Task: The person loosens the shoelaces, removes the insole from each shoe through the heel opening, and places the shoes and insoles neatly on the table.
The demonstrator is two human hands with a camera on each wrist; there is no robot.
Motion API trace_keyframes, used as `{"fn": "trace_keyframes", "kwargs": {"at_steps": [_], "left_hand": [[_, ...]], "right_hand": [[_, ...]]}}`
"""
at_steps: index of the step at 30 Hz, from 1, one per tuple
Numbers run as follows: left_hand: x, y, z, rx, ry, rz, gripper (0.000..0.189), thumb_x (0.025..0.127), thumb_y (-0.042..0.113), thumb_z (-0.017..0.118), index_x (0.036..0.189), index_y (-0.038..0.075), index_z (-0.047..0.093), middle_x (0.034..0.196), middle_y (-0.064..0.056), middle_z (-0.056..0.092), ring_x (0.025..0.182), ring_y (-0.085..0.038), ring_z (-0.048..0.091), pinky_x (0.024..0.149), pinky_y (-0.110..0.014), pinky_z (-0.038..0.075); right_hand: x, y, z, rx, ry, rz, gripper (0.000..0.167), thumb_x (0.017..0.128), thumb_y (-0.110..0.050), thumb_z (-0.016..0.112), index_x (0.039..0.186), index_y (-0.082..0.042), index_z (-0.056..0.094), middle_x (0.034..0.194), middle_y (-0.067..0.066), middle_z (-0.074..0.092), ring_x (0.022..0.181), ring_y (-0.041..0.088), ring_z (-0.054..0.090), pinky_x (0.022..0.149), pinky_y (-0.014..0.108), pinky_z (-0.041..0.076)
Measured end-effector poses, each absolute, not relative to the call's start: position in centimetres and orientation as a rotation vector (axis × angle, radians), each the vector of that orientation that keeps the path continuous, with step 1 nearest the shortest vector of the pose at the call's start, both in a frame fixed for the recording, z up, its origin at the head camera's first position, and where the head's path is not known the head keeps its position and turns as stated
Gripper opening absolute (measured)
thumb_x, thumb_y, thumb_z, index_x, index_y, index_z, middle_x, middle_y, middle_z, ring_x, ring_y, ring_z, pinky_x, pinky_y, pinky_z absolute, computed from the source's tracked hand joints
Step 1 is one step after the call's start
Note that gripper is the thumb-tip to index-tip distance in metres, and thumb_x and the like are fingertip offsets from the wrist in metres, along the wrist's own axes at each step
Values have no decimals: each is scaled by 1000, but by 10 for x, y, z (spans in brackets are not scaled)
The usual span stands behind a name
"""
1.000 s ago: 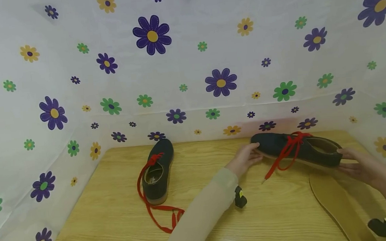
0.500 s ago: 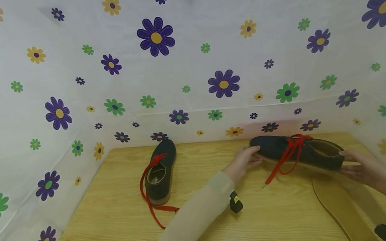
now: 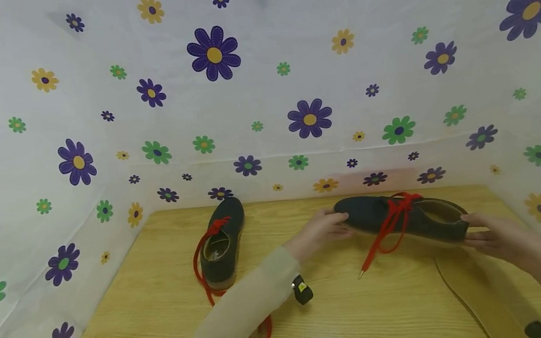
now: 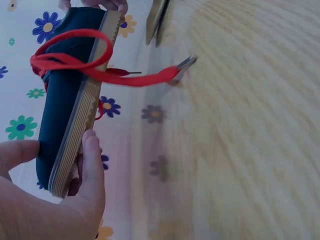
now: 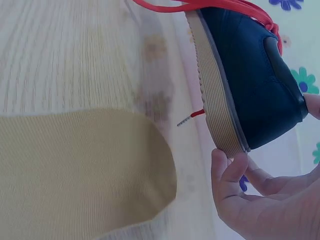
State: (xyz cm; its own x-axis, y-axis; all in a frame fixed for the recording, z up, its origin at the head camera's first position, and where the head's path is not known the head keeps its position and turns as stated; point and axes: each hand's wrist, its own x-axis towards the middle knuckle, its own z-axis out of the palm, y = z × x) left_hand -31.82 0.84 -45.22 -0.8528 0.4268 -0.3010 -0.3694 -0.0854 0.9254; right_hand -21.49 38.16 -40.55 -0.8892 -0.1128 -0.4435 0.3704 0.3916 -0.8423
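A dark navy shoe (image 3: 368, 215) with red laces (image 3: 398, 210) is held off the wooden table between both hands, toe to the left. My left hand (image 3: 319, 232) pinches the toe, thumb on the upper and fingers under the ribbed tan sole (image 4: 80, 132). At the heel, my right hand (image 3: 501, 236) grips with its thumb at the back and fingers beneath the sole (image 5: 220, 115). One lace end (image 3: 365, 267) dangles below the shoe. Under the right hand, a flat tan insole (image 3: 469, 286) lies on the table.
A second navy shoe (image 3: 224, 245) stands at the left back of the table (image 3: 165, 286), its long red lace (image 3: 261, 337) trailing forward, partly hidden by the left sleeve (image 3: 242, 302). A white flower-print cloth (image 3: 264, 85) hangs behind and along the sides.
Both hands have shifted the held shoe a little to the left and toward me. Its dangling lace has moved with it. The other shoe stays in place.
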Motion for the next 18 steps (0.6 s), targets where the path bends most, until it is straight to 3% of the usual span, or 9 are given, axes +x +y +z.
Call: {"fn": "trace_keyframes", "kwargs": {"at_steps": [3, 6, 9, 12, 16, 18], "left_hand": [[-317, -7, -444, 96, 1659, 1920, 57, 105, 12, 63, 151, -13, 40, 139, -36, 63, 114, -38, 73, 113, -50, 51], [-317, -21, -437, 156, 1732, 1822, 55, 106, 13, 60, 150, -15, 43, 140, -38, 62, 124, -43, 70, 116, -52, 48], [-315, -34, -430, 226, 1858, 1700, 50, 107, 13, 61, 147, -15, 48, 133, -37, 66, 122, -44, 71, 113, -51, 51], [-311, -45, -425, 277, 1961, 1586, 45, 107, 13, 61, 142, -15, 54, 126, -35, 70, 118, -44, 73, 109, -51, 54], [-304, -59, -419, 316, 2023, 1517, 44, 106, 14, 63, 140, -14, 57, 122, -33, 74, 112, -42, 76, 104, -51, 57], [-301, -65, -417, 326, 2036, 1503, 45, 106, 15, 65, 140, -13, 57, 120, -31, 75, 108, -40, 78, 102, -51, 58]], "right_hand": [[-213, 376, -404, 194, 2220, -1496, 87, 113, -44, 26, 159, 19, -12, 164, 49, 11, 97, -10, 62, 90, 17, 57], [-213, 372, -402, 154, 2215, -1494, 83, 114, -42, 24, 160, 21, -6, 162, 51, 8, 104, -5, 64, 94, 20, 57], [-213, 365, -399, 146, 2218, -1502, 73, 114, -39, 25, 161, 17, 16, 161, 52, 5, 109, 2, 65, 98, 26, 58], [-212, 356, -396, 148, 2232, -1473, 72, 114, -38, 27, 158, 18, 21, 160, 53, 15, 112, 5, 66, 100, 31, 57], [-210, 347, -394, 146, 2237, -1460, 80, 113, -38, 29, 156, 25, 8, 154, 52, 33, 107, 2, 67, 92, 24, 56], [-209, 343, -394, 148, 2235, -1478, 79, 112, -37, 29, 156, 25, 8, 152, 50, 39, 104, -1, 67, 88, 19, 55]]}}
